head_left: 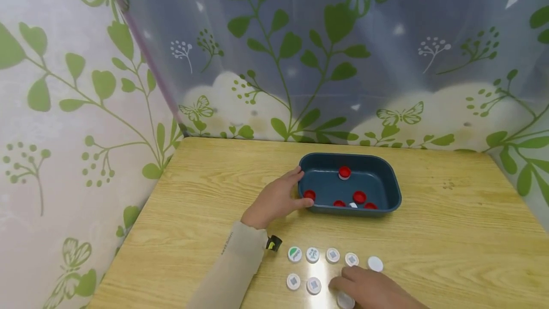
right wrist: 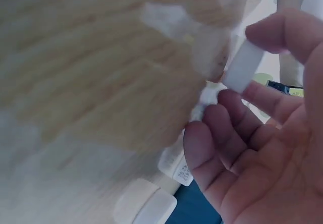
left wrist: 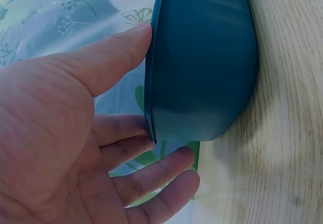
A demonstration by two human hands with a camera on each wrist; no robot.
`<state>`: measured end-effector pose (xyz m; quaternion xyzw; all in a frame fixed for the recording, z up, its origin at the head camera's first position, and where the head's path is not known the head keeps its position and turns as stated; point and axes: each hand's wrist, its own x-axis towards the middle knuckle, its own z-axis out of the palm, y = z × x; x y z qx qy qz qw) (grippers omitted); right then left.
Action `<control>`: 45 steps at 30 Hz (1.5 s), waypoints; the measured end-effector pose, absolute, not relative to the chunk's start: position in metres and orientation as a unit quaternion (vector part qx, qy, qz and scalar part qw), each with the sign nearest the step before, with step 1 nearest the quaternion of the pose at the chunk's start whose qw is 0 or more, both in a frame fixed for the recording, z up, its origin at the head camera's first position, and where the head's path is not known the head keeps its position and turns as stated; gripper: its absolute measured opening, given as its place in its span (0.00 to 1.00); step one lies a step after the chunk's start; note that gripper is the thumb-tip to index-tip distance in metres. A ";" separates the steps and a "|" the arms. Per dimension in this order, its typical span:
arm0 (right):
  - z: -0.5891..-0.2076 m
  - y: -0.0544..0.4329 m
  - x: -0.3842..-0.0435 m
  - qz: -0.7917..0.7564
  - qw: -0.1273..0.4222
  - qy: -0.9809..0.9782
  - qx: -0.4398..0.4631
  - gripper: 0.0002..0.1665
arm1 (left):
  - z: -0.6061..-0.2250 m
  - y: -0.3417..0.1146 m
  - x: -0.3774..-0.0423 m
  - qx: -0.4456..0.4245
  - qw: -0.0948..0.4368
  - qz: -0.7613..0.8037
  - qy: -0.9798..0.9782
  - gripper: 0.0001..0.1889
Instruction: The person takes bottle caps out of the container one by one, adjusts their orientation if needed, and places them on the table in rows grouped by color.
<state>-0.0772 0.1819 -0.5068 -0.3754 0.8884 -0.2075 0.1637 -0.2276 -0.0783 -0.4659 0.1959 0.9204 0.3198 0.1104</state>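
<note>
My left hand (head_left: 276,199) holds the left end of a dark blue plastic basin (head_left: 349,211), thumb over the near rim and fingers at the left rim. In the left wrist view the thumb and two fingertips meet the rim of the basin (left wrist: 202,62), while two fingers extend past it. My right hand (head_left: 371,287) is low over the table. Its thumb and index finger pinch a white bottle cap (right wrist: 244,66) in the right wrist view; the other fingers are bent. Inside the basin lie several red caps (head_left: 359,197).
In front of the basin, white caps with printed tops (head_left: 332,255) form two rows on the wooden table (head_left: 206,190). A plain white cap (head_left: 375,264) lies at the right end of the far row. Patterned cloth (head_left: 291,70) hangs behind the table.
</note>
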 end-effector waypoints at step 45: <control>-0.502 0.166 -0.077 -0.215 0.179 0.922 -0.269 0.12 | -0.464 -0.077 -0.225 0.191 0.118 0.324 0.919 0.45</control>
